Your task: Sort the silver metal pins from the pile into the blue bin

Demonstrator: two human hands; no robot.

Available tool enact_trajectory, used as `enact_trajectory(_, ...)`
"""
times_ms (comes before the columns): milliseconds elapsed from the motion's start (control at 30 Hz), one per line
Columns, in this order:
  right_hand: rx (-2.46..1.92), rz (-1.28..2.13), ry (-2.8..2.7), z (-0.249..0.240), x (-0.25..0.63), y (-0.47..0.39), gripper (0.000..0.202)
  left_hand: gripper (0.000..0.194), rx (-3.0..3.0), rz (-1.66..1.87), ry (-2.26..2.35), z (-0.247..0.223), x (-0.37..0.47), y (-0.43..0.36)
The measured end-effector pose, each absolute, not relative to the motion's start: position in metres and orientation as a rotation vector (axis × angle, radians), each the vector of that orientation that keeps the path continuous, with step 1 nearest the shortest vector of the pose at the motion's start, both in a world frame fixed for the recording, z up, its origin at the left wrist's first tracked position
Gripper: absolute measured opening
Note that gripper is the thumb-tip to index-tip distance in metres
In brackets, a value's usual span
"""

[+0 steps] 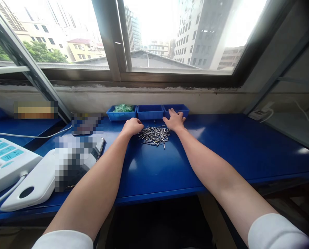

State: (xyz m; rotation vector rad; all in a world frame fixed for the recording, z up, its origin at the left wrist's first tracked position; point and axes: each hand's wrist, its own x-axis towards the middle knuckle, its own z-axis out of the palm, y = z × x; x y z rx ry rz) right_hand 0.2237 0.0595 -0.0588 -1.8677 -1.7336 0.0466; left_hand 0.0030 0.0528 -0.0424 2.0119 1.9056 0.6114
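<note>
Hands: left hand (133, 127) curled at the edge of the slim metal pieces (155, 135), grasp I cannot tell; right hand (176, 121) spread, apparently unladen, by 3 blue bins (150, 114) | Pieces: piled on the counter (156, 173) between my hands | Technique: light fingertips should prevent scattering.

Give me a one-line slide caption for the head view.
Left hand and right hand flank a pile of slim metal pins before three blue plastic bins.

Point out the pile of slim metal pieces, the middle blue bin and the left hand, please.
Pile of slim metal pieces (154, 135), head view: its middle.
Middle blue bin (150, 114), head view: its front wall.
Left hand (132, 127), head view: its back.
</note>
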Motion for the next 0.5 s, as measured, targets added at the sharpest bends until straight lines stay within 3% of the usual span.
enact_trajectory(167, -1.856, 0.058, -1.717, -0.063, 0.222, 0.062, 0.067, 0.024, 2.026, 0.464, 1.798, -0.034, 0.000, 0.048)
enact_trajectory(367, -1.652, 0.001, -1.804, -0.058, 0.210, 0.050, 0.037, 0.032, 2.076, 0.338, 1.686, -0.027, 0.001, 0.042)
enact_trajectory(500, -1.650, 0.089, -2.013, -0.056, 0.199, 0.041, 0.038, 0.029, 2.127, 0.329, 1.703, -0.029, 0.005, 0.041)
